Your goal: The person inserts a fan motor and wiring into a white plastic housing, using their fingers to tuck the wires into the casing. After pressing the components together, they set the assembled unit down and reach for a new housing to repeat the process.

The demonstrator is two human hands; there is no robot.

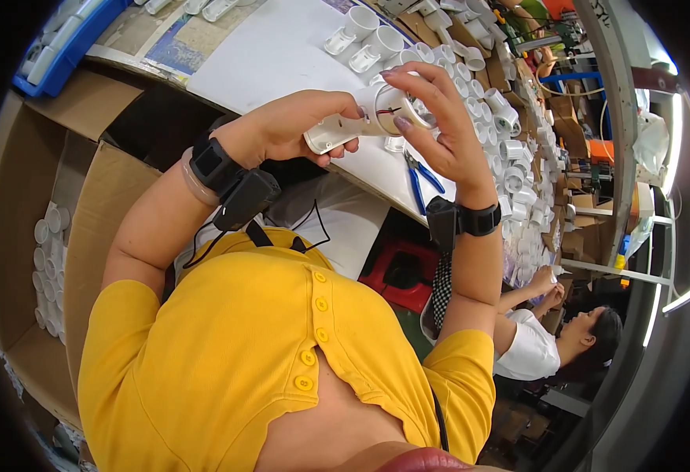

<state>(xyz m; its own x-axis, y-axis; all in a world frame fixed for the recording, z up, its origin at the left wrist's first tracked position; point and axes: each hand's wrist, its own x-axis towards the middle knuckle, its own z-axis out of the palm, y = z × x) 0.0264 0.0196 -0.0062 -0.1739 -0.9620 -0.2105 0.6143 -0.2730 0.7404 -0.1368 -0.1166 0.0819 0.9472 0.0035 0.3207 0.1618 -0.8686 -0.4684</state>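
Note:
Between my two hands is a white plastic lamp-like housing (327, 137), with a round cup at one end and a flat, long part at the other. Dark and red wires show inside the cup. My left hand (294, 126) grips the long part, thumb on top and fingers curled beneath. Around the cup's rim my right hand (451, 118) is curved, thumb and fingertips on opposite sides. Blue-handled pliers (417, 182) lie on the white tabletop (262, 59), just below my right hand.
Many similar white housings (364, 43) crowd the table's far and right side. An open cardboard box (85, 181) with white cups (50, 267) stands at left. A blue bin (69, 47) is at upper left. Another person (537, 346) works at right, near a red stool (400, 271).

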